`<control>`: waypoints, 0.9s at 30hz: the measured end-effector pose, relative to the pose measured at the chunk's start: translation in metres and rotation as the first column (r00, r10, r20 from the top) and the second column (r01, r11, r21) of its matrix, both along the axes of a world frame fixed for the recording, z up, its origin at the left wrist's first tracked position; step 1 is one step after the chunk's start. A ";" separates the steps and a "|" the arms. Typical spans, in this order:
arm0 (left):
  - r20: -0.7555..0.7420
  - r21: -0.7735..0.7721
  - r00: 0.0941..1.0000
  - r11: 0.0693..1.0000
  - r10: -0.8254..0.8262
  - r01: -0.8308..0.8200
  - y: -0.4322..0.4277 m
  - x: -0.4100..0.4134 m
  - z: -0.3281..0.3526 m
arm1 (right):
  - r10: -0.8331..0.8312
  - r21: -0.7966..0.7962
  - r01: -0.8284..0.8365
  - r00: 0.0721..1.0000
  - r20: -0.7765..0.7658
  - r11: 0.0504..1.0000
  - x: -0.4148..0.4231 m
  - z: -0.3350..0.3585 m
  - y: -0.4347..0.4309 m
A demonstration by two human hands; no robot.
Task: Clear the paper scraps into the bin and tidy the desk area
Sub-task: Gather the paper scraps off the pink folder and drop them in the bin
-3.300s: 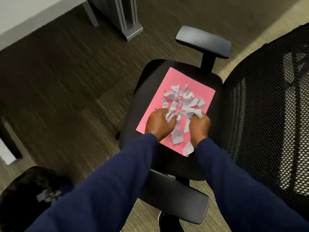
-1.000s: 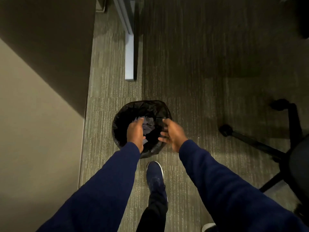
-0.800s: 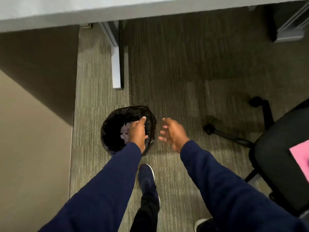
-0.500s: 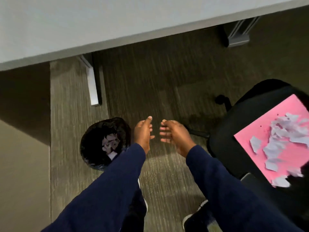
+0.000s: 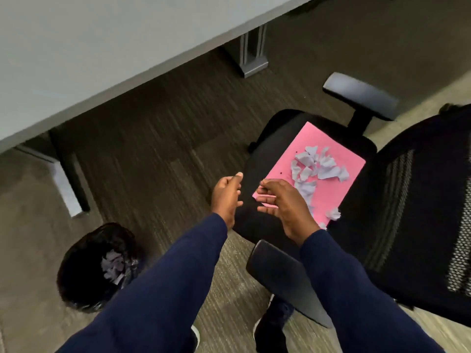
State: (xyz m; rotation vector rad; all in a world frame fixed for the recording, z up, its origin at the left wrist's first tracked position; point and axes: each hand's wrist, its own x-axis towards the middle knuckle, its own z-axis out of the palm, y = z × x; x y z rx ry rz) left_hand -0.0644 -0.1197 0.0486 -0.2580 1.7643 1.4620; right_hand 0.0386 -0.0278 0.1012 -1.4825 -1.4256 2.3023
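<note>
While the heap waits on the chair and both hands are empty, the findings stand as follows.

Paper scraps (image 5: 316,169): a loose heap of torn white pieces on the far half of a pink sheet (image 5: 339,192); one crumpled piece (image 5: 334,214) lies apart at the sheet's near edge.

Pink sheet: flat on the black chair seat (image 5: 270,138), between the near armrest (image 5: 280,273) and the far armrest (image 5: 359,95).

Left hand (image 5: 226,197): fingers loosely spread, holding nothing; poised over the seat's front edge, just beside the right.

Right hand (image 5: 285,207): fingers relaxed and parted, holding nothing; over the sheet's near corner; whether it touches the sheet cannot be told.

Bin (image 5: 76,284): black-lined, on the floor to the left of the chair, well apart from the heap; white pieces already lie inside.

Handling, judged: the scraps are very light, soft, and apt to flutter or slip between fingers; best scooped from both sides with cupped hands; alternatively the sheet, thin and floppy, could be lifted by its long edges as a tray and kept sagging inward.

Risk, judged: pieces spilling onto the floor on the way across.

Surface: padded seat, probably yielding; the sheet may slide on it.

Room: dark ribbed carpet (image 5: 153,149); grey desk (image 5: 76,47) at top left, a metal desk leg (image 5: 251,57) beneath it; mesh chair back (image 5: 433,200) at right.
</note>
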 end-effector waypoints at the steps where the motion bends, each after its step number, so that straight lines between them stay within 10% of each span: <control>1: -0.011 -0.011 0.999 0.999 -0.035 0.035 0.015 0.009 0.002 | -0.034 0.014 0.034 0.999 0.016 0.999 0.013 0.000 0.013; 7: -0.131 -0.213 0.922 0.919 -0.364 0.332 0.071 0.046 -0.013 | -0.172 0.354 0.082 0.957 0.232 0.932 0.087 -0.032 0.066; 10: -0.210 -0.531 0.639 0.635 -0.740 0.561 0.083 0.061 -0.031 | -0.066 0.518 -0.213 0.881 0.468 0.828 0.123 -0.061 0.075; 16: -0.096 -0.815 0.216 0.201 -0.972 0.543 0.095 0.075 -0.068 | 0.245 0.253 -0.674 0.552 0.797 0.694 0.150 -0.110 0.078; 27: -0.203 -0.813 0.230 0.295 -0.952 0.502 0.104 0.085 -0.104 | 0.134 0.426 -0.679 0.609 0.782 0.597 0.151 -0.160 0.094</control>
